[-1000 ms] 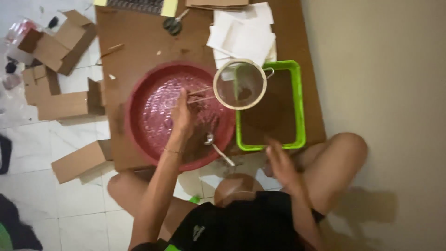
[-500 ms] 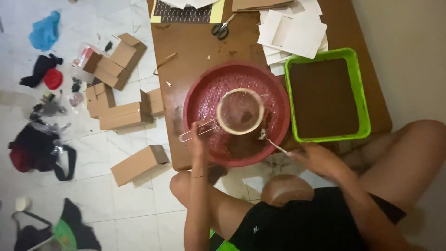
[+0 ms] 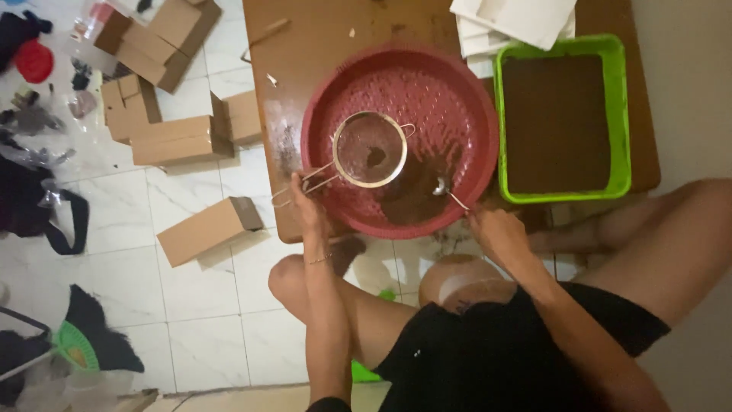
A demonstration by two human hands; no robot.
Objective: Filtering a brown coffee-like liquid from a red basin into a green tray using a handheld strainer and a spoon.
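White marble-look floor tiles (image 3: 206,320) carry scattered brown cardboard boxes (image 3: 181,140); a low brown wooden table (image 3: 320,46) holds a round red plastic basin (image 3: 457,99) beside a green rectangular tray of dark powder (image 3: 560,122). Left hand (image 3: 305,202) is clamped on the wire handle of a round metal mesh sieve (image 3: 370,149) over the basin; keep it level. Right hand (image 3: 492,233) pinches a metal spoon (image 3: 448,191) in the brown heap; small scoops spill less

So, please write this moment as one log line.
left hand: holds sieve over red basin | right hand: holds spoon in brown powder
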